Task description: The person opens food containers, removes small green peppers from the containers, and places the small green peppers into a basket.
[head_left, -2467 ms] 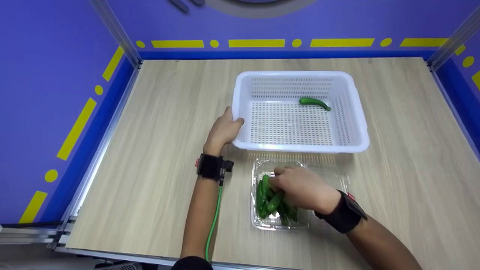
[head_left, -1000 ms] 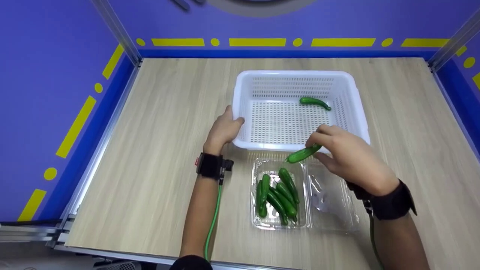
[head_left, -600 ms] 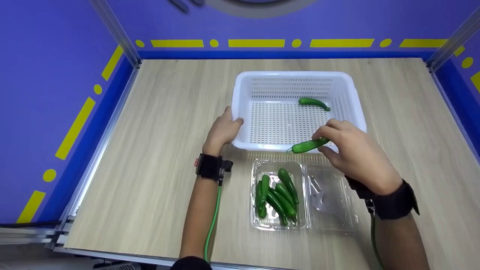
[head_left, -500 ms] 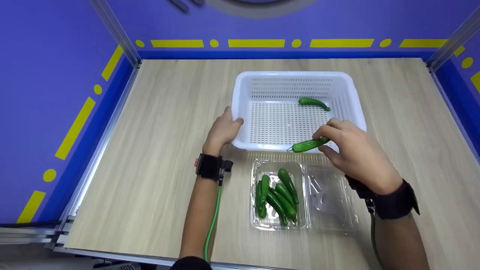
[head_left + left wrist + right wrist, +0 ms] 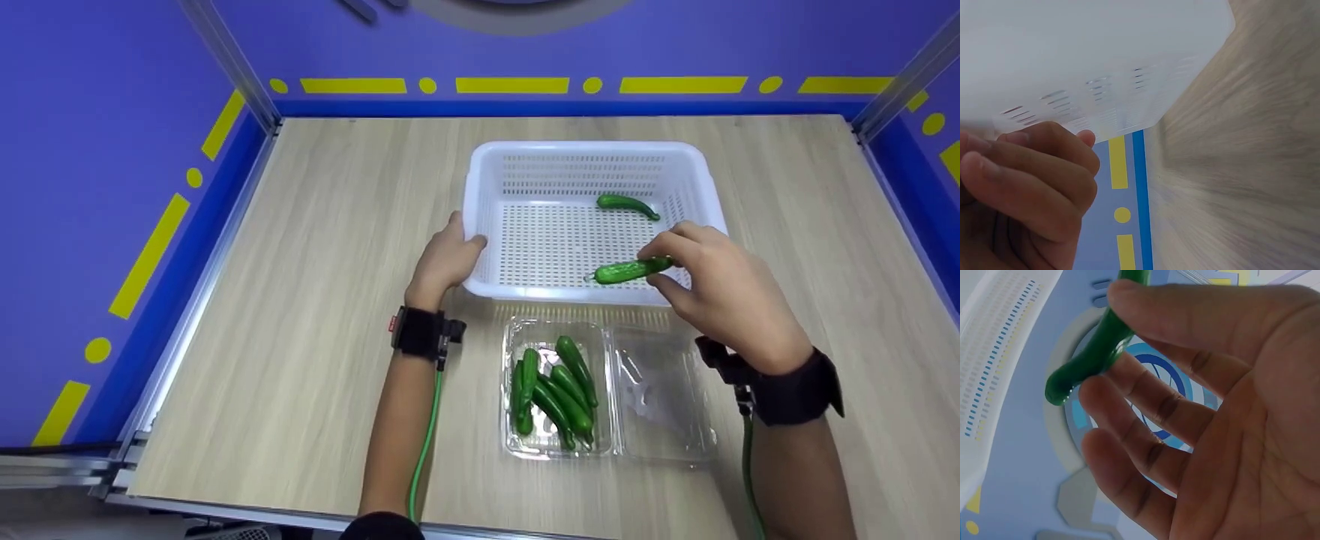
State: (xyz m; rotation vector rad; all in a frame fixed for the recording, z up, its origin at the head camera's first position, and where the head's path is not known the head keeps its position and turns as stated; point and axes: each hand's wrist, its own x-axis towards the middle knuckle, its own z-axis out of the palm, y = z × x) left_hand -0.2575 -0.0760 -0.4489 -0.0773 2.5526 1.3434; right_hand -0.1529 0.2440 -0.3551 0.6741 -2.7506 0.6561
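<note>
My right hand [image 5: 731, 296] pinches a small green cucumber [image 5: 626, 271] between thumb and fingers, above the near right part of a white plastic basket [image 5: 592, 295]. In the right wrist view the cucumber's curved end [image 5: 1086, 360] sticks out past the fingertips. My left hand [image 5: 446, 259] grips the basket's left rim, thumb over the edge; the left wrist view shows its curled fingers [image 5: 1044, 174] against the outer wall. Another cucumber [image 5: 628, 205] lies inside the basket at the back right. Several more cucumbers [image 5: 574, 401] lie in a clear plastic box [image 5: 517, 450] in front of the basket.
The clear box's lid [image 5: 664, 405] lies folded out to the right, under my right wrist. A wooden table [image 5: 322, 225] carries everything. Blue panels [image 5: 97, 150] with yellow marks stand at the left, back and right. A green cable [image 5: 427, 442] runs along the left forearm.
My right hand has lifted a cucumber out of the clear box and carried it up and away to over the basket's near side. The left hand stays on the rim.
</note>
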